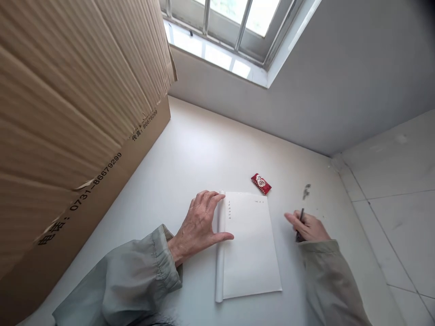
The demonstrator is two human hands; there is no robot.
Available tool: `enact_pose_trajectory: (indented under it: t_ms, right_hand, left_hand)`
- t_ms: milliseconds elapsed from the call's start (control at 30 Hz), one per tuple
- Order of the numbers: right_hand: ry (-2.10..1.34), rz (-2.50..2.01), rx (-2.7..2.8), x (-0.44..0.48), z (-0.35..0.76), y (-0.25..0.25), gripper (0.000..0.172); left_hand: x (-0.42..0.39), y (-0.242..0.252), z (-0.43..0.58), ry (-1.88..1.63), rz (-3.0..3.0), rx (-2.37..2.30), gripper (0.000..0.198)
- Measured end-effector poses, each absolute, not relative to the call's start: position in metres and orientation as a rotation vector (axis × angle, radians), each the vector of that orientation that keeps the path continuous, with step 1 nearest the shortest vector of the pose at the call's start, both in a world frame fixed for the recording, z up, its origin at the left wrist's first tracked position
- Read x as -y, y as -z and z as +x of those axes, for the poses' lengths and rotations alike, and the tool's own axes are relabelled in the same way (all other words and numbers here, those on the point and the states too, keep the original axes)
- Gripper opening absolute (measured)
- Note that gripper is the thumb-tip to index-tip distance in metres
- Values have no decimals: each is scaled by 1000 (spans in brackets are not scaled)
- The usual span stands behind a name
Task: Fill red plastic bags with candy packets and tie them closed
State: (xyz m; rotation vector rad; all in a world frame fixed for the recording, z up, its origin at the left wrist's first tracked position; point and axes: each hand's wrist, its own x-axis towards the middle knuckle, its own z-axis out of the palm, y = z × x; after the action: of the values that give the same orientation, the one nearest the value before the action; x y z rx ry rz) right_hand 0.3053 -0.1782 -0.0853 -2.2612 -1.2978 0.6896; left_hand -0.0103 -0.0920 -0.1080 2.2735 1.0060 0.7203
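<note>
A white notebook [249, 253] lies open on the white table [190, 154], with a few lines of small writing near its top. My left hand [199, 224] rests flat on its folded-back left edge, fingers spread and thumb stretched onto the page. My right hand [307, 226] lies on the table just right of the notebook, closed around a dark pen [301, 216] whose upper end sticks up past the fingers. Both arms wear grey-green sleeves.
A big cardboard box [74, 117] with printed numbers fills the left side. A small red packet [261, 183] lies beyond the notebook, and a small grey metal object [306, 191] beyond my right hand. A grey wall [322, 90] and barred window [234, 27] stand behind; tiled floor [401, 190] is at right.
</note>
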Motion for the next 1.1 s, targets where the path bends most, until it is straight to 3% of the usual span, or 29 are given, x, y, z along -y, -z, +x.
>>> enact_pose_trajectory:
  t_ms: [233, 367, 467, 800, 967, 1100]
  right_hand:
    - [-733, -2738, 1597, 164, 308, 98, 51]
    - [-661, -2774, 1656, 163, 300, 96, 53]
    - [-662, -2716, 1681, 167, 305, 105, 51]
    - [-702, -2523, 1467, 209, 311, 114, 37]
    - [-755, -2344, 1349, 243, 313, 127, 68]
    - [-625, -2188, 1284, 279, 321, 128, 60]
  left_hand:
    - [144, 95, -28, -612, 2280, -1139, 57]
    - [190, 85, -41, -493, 2260, -1145, 65]
    - [214, 84, -44, -391, 2266, -1086, 80]
    - [217, 93, -25, -477, 2344, -1184, 54]
    - [225, 75, -23, -417, 2363, -1328, 60]
    - [241, 43, -51, -565, 2557, -1348, 45]
